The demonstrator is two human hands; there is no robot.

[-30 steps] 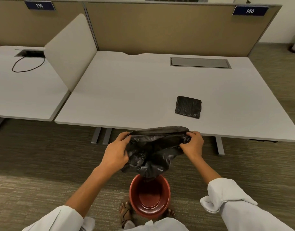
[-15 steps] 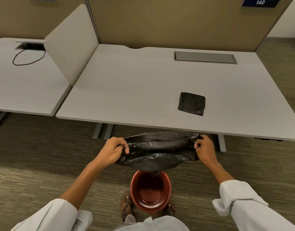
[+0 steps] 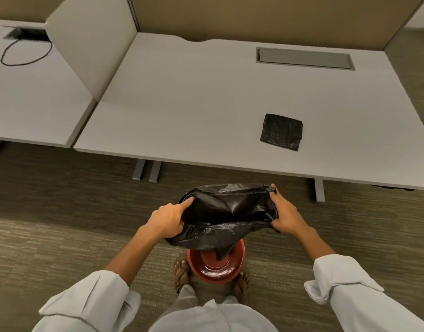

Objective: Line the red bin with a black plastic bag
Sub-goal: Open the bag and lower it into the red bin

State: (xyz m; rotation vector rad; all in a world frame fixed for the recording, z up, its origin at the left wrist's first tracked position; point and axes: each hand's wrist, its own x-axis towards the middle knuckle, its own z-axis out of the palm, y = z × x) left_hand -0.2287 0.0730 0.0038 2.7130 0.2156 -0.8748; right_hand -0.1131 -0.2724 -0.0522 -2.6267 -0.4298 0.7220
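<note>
Head view: left hand point(image 3: 169, 220) and right hand point(image 3: 286, 215) each closed on a side of the black bag point(image 3: 226, 215), mouth spread between them. Bag's lower tip hangs into the red bin point(image 3: 238, 257) on the floor between the feet. Folded bag point(image 3: 281, 131) on desk point(image 3: 194, 111).

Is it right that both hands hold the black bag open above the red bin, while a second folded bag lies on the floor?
Not quite: in the head view the folded bag lies on the desk, not the floor. The left hand and right hand hold the black bag open above the red bin.
</note>
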